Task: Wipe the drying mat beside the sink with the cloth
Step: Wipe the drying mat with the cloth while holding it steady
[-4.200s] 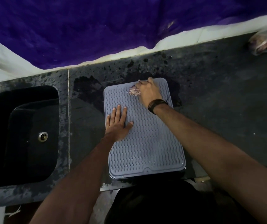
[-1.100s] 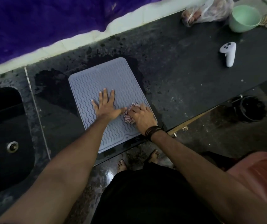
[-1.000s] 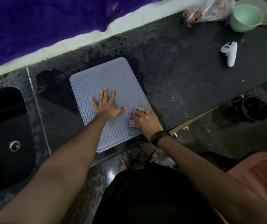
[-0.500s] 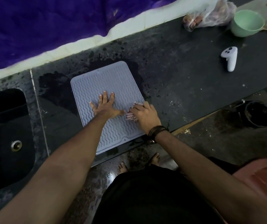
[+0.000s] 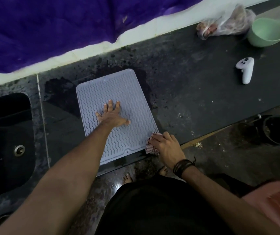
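A grey-blue ribbed drying mat point(image 5: 118, 92) lies on the dark counter point(image 5: 195, 92), just right of the black sink point(image 5: 5, 141). My left hand point(image 5: 112, 115) presses flat on the middle of the mat, fingers spread. My right hand point(image 5: 165, 146) grips a bunched pink-and-white cloth point(image 5: 150, 147) at the mat's near right corner, by the counter's front edge. Most of the cloth is hidden under my fingers.
A white controller point(image 5: 245, 70), a green bowl point(image 5: 265, 32) and a clear plastic bag point(image 5: 225, 22) sit at the counter's far right. Wet dark patches surround the mat. A dark bucket point(image 5: 278, 129) stands on the floor to the right. Purple fabric point(image 5: 68, 26) hangs behind.
My right hand has dragged the cloth from the mat's middle right down to its near right corner. My left hand stays pressed on the mat.
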